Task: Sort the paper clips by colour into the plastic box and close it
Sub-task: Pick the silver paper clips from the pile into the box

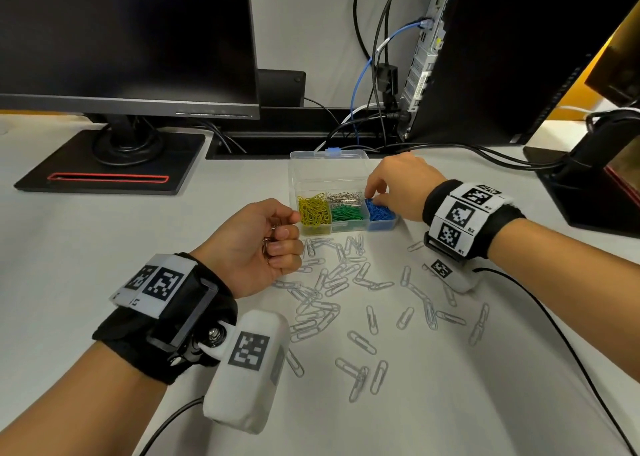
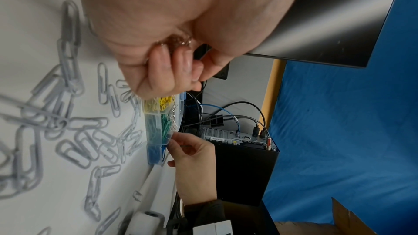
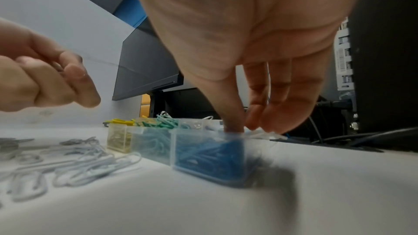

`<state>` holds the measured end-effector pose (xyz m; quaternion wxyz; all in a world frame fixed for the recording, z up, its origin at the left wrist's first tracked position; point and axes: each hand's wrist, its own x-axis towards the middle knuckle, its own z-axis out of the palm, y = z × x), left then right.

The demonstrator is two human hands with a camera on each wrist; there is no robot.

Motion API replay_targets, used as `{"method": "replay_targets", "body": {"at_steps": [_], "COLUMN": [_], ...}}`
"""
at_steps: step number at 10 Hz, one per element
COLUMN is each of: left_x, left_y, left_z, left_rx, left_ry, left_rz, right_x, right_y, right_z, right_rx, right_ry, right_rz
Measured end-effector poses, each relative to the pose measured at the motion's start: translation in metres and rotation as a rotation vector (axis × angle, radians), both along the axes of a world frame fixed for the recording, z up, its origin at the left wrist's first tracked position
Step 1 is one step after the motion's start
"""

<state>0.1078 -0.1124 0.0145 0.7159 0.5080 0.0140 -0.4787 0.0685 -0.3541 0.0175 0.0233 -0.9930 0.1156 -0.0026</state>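
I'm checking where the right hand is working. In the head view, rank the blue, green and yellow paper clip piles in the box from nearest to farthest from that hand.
1. Blue clips: right-end compartment, directly under the right hand and its fingertips.
2. Green clips: middle front compartment, one over to the left.
3. Yellow clips: left-end compartment of the plastic box, closest to the left hand instead.

Your white desk (image 1: 450,403) carries scattered white paper clips (image 1: 346,282), the open plastic box (image 1: 329,168), a monitor stand (image 1: 114,164) and cables (image 1: 485,154).
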Motion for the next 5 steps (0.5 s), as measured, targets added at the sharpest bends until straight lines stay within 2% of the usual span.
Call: {"method": "replay_targets", "body": {"at_steps": [2, 5], "left_x": [0.001, 0.001], "left_y": [0.000, -0.001], "left_z": [-0.001, 0.000], "left_rx": [0.008, 0.015], "left_ry": [0.003, -0.008], "left_rz": [0.001, 0.000], "right_x": [0.006, -0.006], "right_y": [-0.004, -0.002], "right_z": [-0.005, 0.006], "right_rx": [0.059, 0.133], "right_ry": [0.046, 0.087], "right_rz": [-0.074, -0.041]}}
